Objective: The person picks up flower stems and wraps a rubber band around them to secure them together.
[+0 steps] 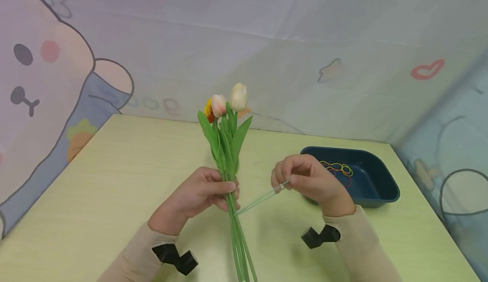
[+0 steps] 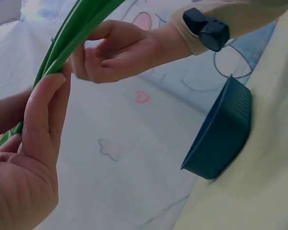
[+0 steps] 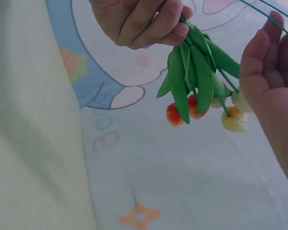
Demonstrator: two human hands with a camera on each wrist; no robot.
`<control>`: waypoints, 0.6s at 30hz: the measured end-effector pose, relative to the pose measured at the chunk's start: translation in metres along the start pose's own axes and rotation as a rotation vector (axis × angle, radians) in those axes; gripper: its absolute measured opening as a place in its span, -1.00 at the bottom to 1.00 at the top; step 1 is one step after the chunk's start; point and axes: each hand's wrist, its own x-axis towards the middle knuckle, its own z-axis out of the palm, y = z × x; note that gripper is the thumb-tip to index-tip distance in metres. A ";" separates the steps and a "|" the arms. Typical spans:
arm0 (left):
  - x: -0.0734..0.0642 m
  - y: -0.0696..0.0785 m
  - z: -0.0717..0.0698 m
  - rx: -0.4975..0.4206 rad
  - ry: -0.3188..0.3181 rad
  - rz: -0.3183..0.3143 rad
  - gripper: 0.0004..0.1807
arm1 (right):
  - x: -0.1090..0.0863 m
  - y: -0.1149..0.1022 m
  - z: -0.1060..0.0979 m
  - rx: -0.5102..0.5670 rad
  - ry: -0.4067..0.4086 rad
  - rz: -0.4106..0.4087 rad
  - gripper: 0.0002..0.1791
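Tulip bundle (image 1: 225,148): you have it raised over the table (image 1: 145,159), blooms (image 1: 238,98) pointing away from you.
Left hand (image 1: 209,191): grasps the bundle around the base of the leaves (image 1: 242,137).
Right hand (image 1: 310,180): pinches the far end of the green band (image 1: 259,200), to the right of the bundle.
Green band: two straight strands run to the stems (image 1: 237,239), meeting them just below your left hand; whether it fully encircles them cannot be told.
Dark blue tray (image 1: 381,200): on the table, partly behind your right hand; coloured bands (image 1: 346,170) lie inside.
Step in hand: judged to be drawing the band out to bind the stems.
Next move: appears to call for a wrap around the stems, with the bundle held steady.
Caution: early release may snap the band back.
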 end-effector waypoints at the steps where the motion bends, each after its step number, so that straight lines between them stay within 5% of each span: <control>1: -0.002 0.002 -0.001 -0.004 -0.029 0.012 -0.79 | 0.000 -0.002 0.000 0.005 -0.012 -0.020 -0.87; 5: -0.008 0.012 -0.005 -0.028 -0.163 0.077 -0.78 | 0.001 -0.011 0.005 -0.163 0.000 -0.098 -0.90; 11: -0.016 0.022 -0.011 -0.175 -0.319 0.148 -0.80 | -0.002 -0.006 0.017 -0.846 0.073 -0.161 -0.82; 15: -0.018 0.023 -0.008 -0.287 -0.264 0.168 -0.82 | -0.011 0.023 0.026 -1.096 0.134 -0.169 -0.82; 18: -0.017 0.022 -0.001 -0.360 -0.132 0.170 -0.85 | -0.014 0.050 0.034 -1.180 0.176 -0.143 -0.83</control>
